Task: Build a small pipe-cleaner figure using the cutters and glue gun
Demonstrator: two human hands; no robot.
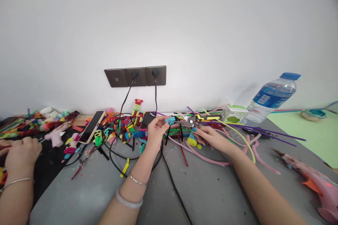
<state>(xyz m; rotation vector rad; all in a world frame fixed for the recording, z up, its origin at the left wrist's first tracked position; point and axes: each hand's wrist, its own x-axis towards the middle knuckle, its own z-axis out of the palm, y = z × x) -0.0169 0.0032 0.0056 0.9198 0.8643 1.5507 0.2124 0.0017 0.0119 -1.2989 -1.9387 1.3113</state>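
Observation:
My left hand (pixel 157 129) is closed in a pinch on a small light-blue fuzzy piece (pixel 170 120). The tips of a pair of snips (pixel 190 122) with yellow-and-black handles point at that piece. My right hand (pixel 211 137) curls around the snips near their pivot; its lower fingers are partly hidden. Under this hand lies a yellow and blue fuzzy figure (pixel 192 140). Long pink fuzzy stems (pixel 203 158) and a yellow stem (pixel 245 137) spread over the grey table around my right wrist.
At left, another person's hand (pixel 22 156) works beside colourful fuzzy figures and a phone (pixel 92 126). Black cables (pixel 171 179) cross the table from a wall socket (pixel 135 76). A water bottle (pixel 271 95), a small carton (pixel 234 114) and a pink glue gun (pixel 314 179) stand or lie at right.

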